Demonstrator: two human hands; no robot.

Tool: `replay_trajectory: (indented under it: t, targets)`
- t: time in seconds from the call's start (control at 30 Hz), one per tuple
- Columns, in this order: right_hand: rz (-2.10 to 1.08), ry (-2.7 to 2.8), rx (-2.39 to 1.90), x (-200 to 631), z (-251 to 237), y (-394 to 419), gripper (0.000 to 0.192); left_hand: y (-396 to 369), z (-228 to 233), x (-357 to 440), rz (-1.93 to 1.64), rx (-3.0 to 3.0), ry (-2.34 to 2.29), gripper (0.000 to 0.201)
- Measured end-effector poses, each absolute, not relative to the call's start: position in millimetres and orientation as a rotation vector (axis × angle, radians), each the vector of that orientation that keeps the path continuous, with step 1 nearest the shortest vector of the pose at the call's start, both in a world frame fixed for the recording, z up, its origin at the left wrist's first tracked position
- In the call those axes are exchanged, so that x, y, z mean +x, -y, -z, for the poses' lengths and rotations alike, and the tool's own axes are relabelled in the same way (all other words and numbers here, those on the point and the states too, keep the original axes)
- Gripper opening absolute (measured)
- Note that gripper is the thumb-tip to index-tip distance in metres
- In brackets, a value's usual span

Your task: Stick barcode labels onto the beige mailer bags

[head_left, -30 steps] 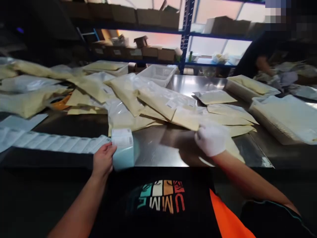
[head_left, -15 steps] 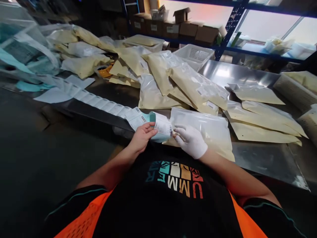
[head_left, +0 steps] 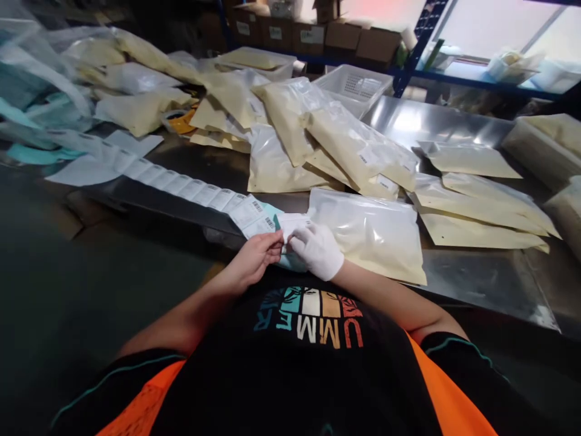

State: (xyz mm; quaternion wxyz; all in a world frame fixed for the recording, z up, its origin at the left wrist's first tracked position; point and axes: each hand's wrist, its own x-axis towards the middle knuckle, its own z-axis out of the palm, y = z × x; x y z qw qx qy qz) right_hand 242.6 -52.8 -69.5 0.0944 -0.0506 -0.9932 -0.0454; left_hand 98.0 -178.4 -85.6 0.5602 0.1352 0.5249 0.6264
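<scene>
A long strip of white barcode labels [head_left: 200,192] on a blue-green backing runs from the left along the table's near edge to my hands. My bare left hand [head_left: 258,254] pinches the strip near its end. My right hand [head_left: 318,249], in a white glove, has its fingers bent and pressed together at the end label [head_left: 291,220], close to the left fingertips. The glove covers part of that label. Just right of the glove lies a frosted, cream-coloured plastic bag [head_left: 367,233], flat on the table.
Behind my hands several filled bags [head_left: 345,142] are heaped. More flat bags [head_left: 481,212] lie to the right beside a white bin [head_left: 535,154]. An orange tape roll [head_left: 182,121] sits at the left. A white basket [head_left: 358,88] and boxes [head_left: 308,37] stand at the back.
My right hand has moved left, nearer my left hand, and now covers part of the end label. The whole view has shifted slightly. The bags lie as before.
</scene>
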Motion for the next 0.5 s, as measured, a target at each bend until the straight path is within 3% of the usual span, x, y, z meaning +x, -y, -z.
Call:
replay_trajectory:
  t: [0.3,0.4,0.5]
  targets:
    - [0.152,3.032,0.111,265.2,40.9,68.2,0.031,174.4,85.5,99.6,-1.374,0.222,-1.260,0.030]
    - [-0.069,2.862,0.019,302.5,27.9,55.8,0.024,168.5,88.8,97.7,-1.506,0.228,-1.355,0.032]
    - [-0.463,2.411,-0.472,355.5,14.1,25.7,0.022,161.0,95.5,94.5,-1.653,0.223,-1.486,0.030]
